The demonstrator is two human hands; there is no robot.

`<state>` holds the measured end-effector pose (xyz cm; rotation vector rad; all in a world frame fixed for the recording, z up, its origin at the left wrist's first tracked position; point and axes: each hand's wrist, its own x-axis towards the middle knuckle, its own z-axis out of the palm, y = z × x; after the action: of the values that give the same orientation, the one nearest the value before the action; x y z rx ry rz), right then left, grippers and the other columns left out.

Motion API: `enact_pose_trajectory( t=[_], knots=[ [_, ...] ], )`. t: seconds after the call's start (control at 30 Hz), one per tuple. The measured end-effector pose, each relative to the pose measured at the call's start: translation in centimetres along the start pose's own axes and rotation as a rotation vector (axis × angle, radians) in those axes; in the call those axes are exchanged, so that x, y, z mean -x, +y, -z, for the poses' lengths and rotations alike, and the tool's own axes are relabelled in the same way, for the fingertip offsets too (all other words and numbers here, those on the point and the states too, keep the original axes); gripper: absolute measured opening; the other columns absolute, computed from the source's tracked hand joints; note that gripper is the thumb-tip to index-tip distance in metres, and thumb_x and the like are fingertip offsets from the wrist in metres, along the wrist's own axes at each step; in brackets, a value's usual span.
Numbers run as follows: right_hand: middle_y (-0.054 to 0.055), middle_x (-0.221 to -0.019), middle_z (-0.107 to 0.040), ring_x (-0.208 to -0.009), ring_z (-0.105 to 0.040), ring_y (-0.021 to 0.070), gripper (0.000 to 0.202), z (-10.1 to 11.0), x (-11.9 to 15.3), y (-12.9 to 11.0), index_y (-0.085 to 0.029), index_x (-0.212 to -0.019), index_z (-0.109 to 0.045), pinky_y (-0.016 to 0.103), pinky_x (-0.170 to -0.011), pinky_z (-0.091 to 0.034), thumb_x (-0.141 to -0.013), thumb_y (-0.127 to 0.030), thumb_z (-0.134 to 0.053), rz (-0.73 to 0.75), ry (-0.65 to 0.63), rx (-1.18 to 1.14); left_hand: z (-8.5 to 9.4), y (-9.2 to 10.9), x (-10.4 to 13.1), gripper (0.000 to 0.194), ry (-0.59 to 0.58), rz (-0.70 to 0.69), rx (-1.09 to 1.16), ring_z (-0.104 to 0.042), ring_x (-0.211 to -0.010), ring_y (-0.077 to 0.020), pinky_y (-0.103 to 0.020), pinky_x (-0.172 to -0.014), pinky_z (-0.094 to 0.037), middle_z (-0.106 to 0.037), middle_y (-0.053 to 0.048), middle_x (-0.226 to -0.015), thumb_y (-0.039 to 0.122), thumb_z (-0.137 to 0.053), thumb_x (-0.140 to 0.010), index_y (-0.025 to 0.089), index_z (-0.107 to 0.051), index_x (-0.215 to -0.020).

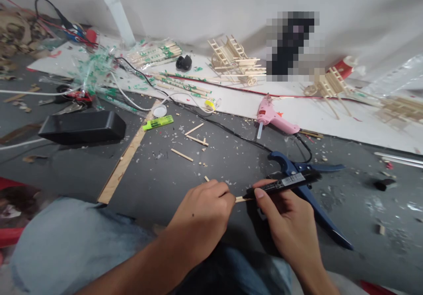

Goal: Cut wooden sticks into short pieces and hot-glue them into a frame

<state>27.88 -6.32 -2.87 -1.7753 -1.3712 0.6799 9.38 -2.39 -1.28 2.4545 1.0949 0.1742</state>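
My left hand (206,211) is closed on a thin wooden stick (239,199), whose end sticks out to the right of the fingers. A black marker (280,185) is pinched between the thumb and fingers of my right hand (287,215), its tip at the stick's end. Another pale stick end (206,178) shows just above my left hand. Blue-handled cutters (319,204) lie behind and to the right of my right hand. Farther up the grey table (158,167) are several short sticks (182,154).
A pink glue gun (276,116) lies near the white board (238,101). Small wooden cart models (231,59) stand at the back. To the left are a black box (82,126), a wooden strip (124,162) and a green lighter-like item (157,122). Cables cross the table.
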Motion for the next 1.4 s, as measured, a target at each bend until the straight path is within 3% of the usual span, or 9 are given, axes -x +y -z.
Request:
enact_pose_trajectory(
  t=[0.23, 0.43, 0.8, 1.0, 1.4],
  knots=[
    [0.001, -0.067, -0.069, -0.058, -0.063, 0.0174, 0.029, 0.08, -0.02, -0.05, -0.019, -0.091, -0.074, 0.027, -0.056, -0.049, -0.092, -0.046, -0.063, -0.004, -0.011, 0.006, 0.27, 0.15, -0.01, 0.025, -0.019, 0.011, 0.009, -0.059, -0.082, -0.02, -0.035, -0.076, -0.049, -0.064, -0.002, -0.086, 0.015, -0.049, -0.102, 0.019, -0.064, -0.082],
    [0.002, -0.069, -0.072, -0.06, -0.066, 0.0183, 0.029, 0.1, -0.26, -0.35, -0.019, -0.089, -0.075, 0.027, -0.057, -0.051, -0.09, -0.046, -0.064, 0.001, -0.02, 0.022, -0.03, 0.04, 0.15, 0.028, 0.033, 0.011, 0.008, -0.059, -0.08, -0.0205, -0.035, -0.072, -0.048, -0.063, -0.001, -0.084, 0.017, -0.047, -0.104, 0.02, -0.064, -0.081],
    [0.003, -0.075, -0.074, -0.063, -0.066, 0.0182, 0.026, 0.11, -0.13, -0.06, -0.019, -0.091, -0.074, 0.026, -0.058, -0.051, -0.092, -0.043, -0.063, 0.013, -0.02, 0.029, 0.17, 0.07, 0.13, 0.028, 0.008, 0.011, 0.022, -0.06, -0.082, -0.021, -0.036, -0.073, -0.049, -0.063, -0.001, -0.085, 0.018, -0.046, -0.104, 0.02, -0.064, -0.082],
    [0.0, -0.065, -0.067, -0.055, -0.061, 0.0164, 0.028, 0.24, 0.05, -0.03, -0.019, -0.088, -0.073, 0.025, -0.052, -0.049, -0.092, -0.045, -0.064, -0.026, -0.004, -0.048, 0.52, 0.18, 0.16, 0.024, -0.042, 0.013, 0.05, -0.06, -0.085, -0.0212, -0.036, -0.076, -0.05, -0.064, -0.002, -0.088, 0.019, -0.049, -0.103, 0.019, -0.065, -0.085],
    [0.0, -0.067, -0.068, -0.057, -0.061, 0.0158, 0.027, 0.26, -0.04, -0.2, -0.02, -0.09, -0.075, 0.025, -0.056, -0.049, -0.091, -0.045, -0.065, -0.017, -0.014, -0.014, 0.05, -0.07, 0.2, 0.029, 0.025, 0.001, 0.01, -0.059, -0.081, -0.0209, -0.036, -0.073, -0.048, -0.063, -0.001, -0.085, 0.018, -0.044, -0.105, 0.02, -0.061, -0.081]
  ],
)
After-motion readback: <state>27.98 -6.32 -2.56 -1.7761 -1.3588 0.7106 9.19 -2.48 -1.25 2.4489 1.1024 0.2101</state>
